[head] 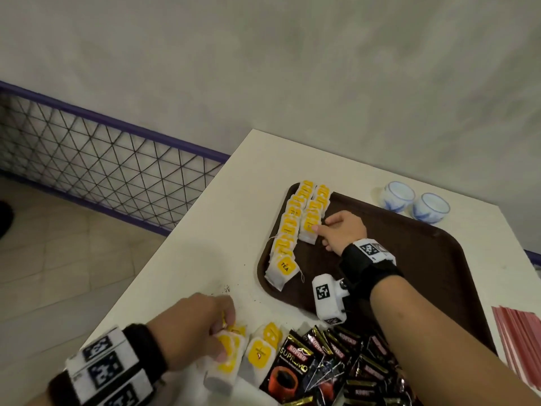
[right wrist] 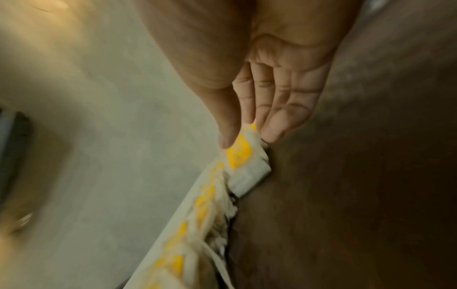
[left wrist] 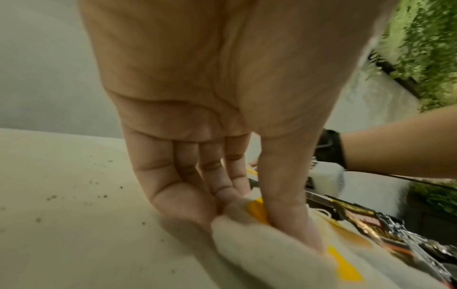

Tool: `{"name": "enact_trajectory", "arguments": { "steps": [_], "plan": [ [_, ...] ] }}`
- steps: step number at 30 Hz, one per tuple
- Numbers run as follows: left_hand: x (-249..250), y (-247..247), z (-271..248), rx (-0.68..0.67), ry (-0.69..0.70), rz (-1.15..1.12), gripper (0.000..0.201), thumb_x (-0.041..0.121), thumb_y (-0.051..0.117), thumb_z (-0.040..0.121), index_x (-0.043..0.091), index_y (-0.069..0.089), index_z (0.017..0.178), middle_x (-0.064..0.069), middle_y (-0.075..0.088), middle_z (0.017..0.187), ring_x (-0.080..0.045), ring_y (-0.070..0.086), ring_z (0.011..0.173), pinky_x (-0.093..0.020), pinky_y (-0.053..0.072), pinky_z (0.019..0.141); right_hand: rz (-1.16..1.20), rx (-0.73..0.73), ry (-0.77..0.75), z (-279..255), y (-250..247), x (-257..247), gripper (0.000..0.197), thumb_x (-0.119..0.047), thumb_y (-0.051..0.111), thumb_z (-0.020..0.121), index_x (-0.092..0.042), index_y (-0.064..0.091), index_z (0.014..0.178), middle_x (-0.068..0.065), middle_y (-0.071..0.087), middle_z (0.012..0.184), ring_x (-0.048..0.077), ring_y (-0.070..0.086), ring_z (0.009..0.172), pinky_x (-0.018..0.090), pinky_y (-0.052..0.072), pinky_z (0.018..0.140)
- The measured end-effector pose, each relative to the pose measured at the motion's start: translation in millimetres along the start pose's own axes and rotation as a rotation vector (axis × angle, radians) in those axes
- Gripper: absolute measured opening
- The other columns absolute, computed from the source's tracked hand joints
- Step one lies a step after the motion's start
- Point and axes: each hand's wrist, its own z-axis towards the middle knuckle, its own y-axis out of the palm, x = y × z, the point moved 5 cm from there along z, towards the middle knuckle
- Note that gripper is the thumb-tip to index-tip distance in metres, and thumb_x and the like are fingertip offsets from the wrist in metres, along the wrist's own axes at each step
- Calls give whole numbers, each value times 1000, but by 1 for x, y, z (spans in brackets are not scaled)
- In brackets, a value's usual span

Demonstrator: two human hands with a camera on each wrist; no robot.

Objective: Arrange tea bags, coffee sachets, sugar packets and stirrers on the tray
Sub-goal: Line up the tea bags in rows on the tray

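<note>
Fingers of the right hand lie nearly straight against the near end of the shorter tea-bag row on the brown tray, thumb on the top yellow tag, nudging the stack rather than clamping it. At the desk's seven o'clock corner the left hand is pinched on loose tea bags, thumb and fingers closed on the white paper with a yellow tag showing between them.

Two rows of tea bags run side by side along the tray's left rim, their long axis from seven o'clock up toward one o'clock; the longer row hugs the rim and ends nearest the onlooker in a bag marked TEA. The open slot for the next bags seems to be at the near end of the shorter row, just at the right hand's fingertips, so that hand is the nearer one, while the supply sits well apart at the left hand.

Each bag is a soft white paper pouch with a yellow square tag and thin string. Black coffee sachets lie heaped at six o'clock, still off the tray, and red-striped packets at four o'clock. Two small cups stand beyond the tray at one o'clock.
</note>
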Motion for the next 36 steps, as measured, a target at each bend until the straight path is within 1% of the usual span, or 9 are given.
{"name": "enact_trajectory", "arguments": {
  "steps": [3, 7, 10, 14, 18, 22, 27, 31, 36],
  "plan": [
    [-3, -1, 2, 47, 12, -54, 33, 24, 78, 70, 32, 55, 92, 12, 51, 69, -3, 46, 63, -22, 40, 66, -209, -50, -215, -33, -20, -29, 25, -27, 77, 78, -21, 56, 90, -2, 62, 79, 18, 62, 75, 32, 50, 71],
    [-4, -7, -2, 126, 28, -74, 30, 24, 77, 73, 35, 55, 87, 10, 58, 70, -4, 51, 64, -22, 43, 68, -395, -502, -450, -124, -13, -56, 25, -35, 78, 75, -27, 61, 92, -9, 63, 80, 6, 57, 69, 28, 51, 71],
    [2, -15, -7, 204, 68, -95, 19, 21, 75, 73, 33, 60, 73, 6, 64, 69, -7, 55, 65, -27, 47, 68, -732, -735, -555, -182, 16, -42, 40, -53, 72, 74, -24, 65, 101, -5, 66, 98, 13, 60, 90, 35, 52, 83],
    [8, -23, -15, 258, 88, -186, 13, 22, 77, 74, 27, 65, 69, 1, 70, 73, -9, 60, 67, -29, 50, 70, -1041, -661, -572, -212, 45, -27, 44, -47, 64, 83, -14, 59, 111, 8, 58, 117, 28, 46, 113, 41, 38, 93],
    [12, -28, -24, 313, 123, -275, 11, 26, 79, 75, 28, 69, 71, 8, 73, 89, -8, 64, 82, -19, 49, 73, -921, -631, -471, -205, 50, -23, 31, -32, 68, 84, -19, 56, 109, 6, 56, 116, 26, 43, 115, 41, 34, 98],
    [13, -40, -26, 359, 134, -516, 10, 19, 81, 74, 18, 72, 68, -8, 72, 73, -9, 62, 65, -26, 50, 67, -680, -530, -474, -195, 49, -19, 23, -11, 66, 76, -26, 50, 68, -11, 58, 79, 16, 52, 96, 33, 29, 87],
    [12, -52, -27, 448, 173, -752, 31, 40, 81, 58, 14, 73, 72, -6, 63, 56, -14, 53, 46, -16, 42, 48, -282, -608, -421, -185, 20, -32, 21, -16, 78, 74, -26, 62, 66, -18, 59, 56, -4, 52, 56, 20, 41, 69],
    [16, -55, -18, 446, 177, -782, 23, 28, 83, 61, 11, 73, 73, -7, 63, 55, -14, 54, 43, -14, 37, 43, -79, -589, -428, -164, -2, -33, 15, -19, 79, 73, -24, 65, 73, -6, 65, 73, 3, 58, 70, 27, 49, 73],
    [18, -56, -9, 429, 179, -752, 38, 44, 78, 53, 12, 73, 74, -5, 64, 57, -12, 55, 50, -16, 39, 47, -615, -658, -441, -183, 34, -22, 47, -47, 80, 66, -30, 61, 106, -11, 62, 100, 12, 56, 98, 38, 39, 92]
  ]
}}
